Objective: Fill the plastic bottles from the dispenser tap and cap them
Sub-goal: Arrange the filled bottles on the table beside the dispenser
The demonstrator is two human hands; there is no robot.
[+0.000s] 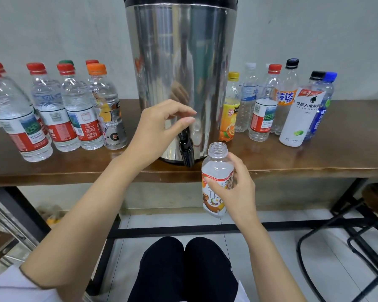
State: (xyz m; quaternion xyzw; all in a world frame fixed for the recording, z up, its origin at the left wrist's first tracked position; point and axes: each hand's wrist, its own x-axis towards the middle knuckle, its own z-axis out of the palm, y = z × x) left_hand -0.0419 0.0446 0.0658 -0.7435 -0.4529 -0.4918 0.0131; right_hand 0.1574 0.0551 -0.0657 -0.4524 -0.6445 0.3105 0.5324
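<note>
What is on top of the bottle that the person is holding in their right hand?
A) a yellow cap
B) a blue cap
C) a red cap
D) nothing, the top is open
D: the bottle held by the right hand shows a bare threaded neck with no cap screwed on.
</note>
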